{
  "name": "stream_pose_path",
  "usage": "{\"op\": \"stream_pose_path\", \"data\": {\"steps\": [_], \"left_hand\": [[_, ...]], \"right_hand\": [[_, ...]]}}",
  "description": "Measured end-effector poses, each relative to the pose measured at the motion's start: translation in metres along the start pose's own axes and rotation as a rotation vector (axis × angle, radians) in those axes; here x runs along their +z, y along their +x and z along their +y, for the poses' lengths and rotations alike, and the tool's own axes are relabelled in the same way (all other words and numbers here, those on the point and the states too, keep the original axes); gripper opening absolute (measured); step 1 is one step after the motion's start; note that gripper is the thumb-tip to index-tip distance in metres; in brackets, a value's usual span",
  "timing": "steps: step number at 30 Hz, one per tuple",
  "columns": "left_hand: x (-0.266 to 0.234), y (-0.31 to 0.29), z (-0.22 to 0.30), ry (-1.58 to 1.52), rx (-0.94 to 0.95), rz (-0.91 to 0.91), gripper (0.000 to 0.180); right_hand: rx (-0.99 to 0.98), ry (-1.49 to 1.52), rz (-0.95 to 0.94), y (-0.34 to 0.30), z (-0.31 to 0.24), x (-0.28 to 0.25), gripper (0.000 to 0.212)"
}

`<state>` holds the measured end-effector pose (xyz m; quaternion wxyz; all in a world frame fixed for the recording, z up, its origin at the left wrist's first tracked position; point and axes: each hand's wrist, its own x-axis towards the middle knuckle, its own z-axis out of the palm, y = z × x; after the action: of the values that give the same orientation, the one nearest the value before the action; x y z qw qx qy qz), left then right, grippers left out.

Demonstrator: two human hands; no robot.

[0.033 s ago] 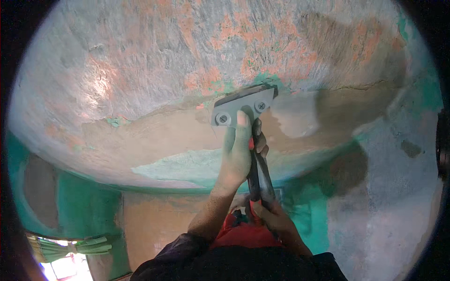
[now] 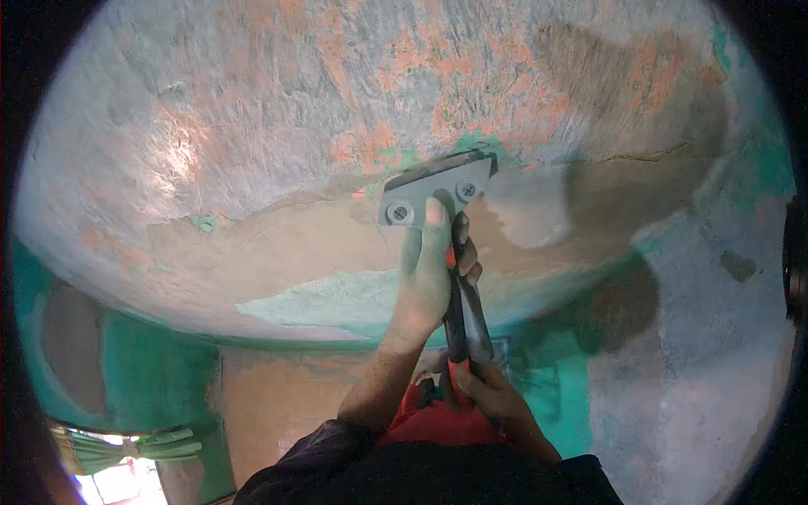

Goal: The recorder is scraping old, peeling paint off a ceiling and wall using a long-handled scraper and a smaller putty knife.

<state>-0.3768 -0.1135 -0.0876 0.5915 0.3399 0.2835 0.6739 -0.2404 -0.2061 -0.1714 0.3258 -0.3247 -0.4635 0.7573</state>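
Note:
Both hands grip one wide-bladed scraper point(image 2: 432, 192), with a light grey metal head and two large screws. Its dark blade edge touches the patchy plaster, by a ragged line where the flaking paint meets a smoother beige band. My left hand point(image 2: 427, 282), coated in pale dust, is wrapped round the upper handle, its thumb laid along the back of the head. Lower down, my right hand point(image 2: 497, 394) is closed on the red part of the black-and-red handle point(image 2: 455, 324). A grey bar-like shape point(image 2: 478, 328) runs beside the handle; I cannot tell what it is.
Grey, orange and green paint mottles the plaster surface point(image 2: 278, 101). A pale green patch point(image 2: 337, 301) lies left of my wrist. Green walls point(image 2: 160, 362) stand beyond, with a bright window point(image 2: 126, 481) and tied green curtain point(image 2: 156, 444) at lower left. Dark shadows fall at right.

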Motion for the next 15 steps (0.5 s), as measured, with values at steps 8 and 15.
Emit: {"op": "stream_pose_path", "data": {"steps": [8, 15], "left_hand": [[0.006, 0.003, 0.005, -0.036, -0.013, 0.071, 0.037], [0.007, 0.001, 0.008, -0.053, -0.01, 0.087, 0.037]], "right_hand": [[0.068, -0.066, 0.002, -0.015, -0.001, 0.013, 0.039], [0.049, -0.122, 0.026, -0.023, -0.008, 0.019, 0.029]]}}
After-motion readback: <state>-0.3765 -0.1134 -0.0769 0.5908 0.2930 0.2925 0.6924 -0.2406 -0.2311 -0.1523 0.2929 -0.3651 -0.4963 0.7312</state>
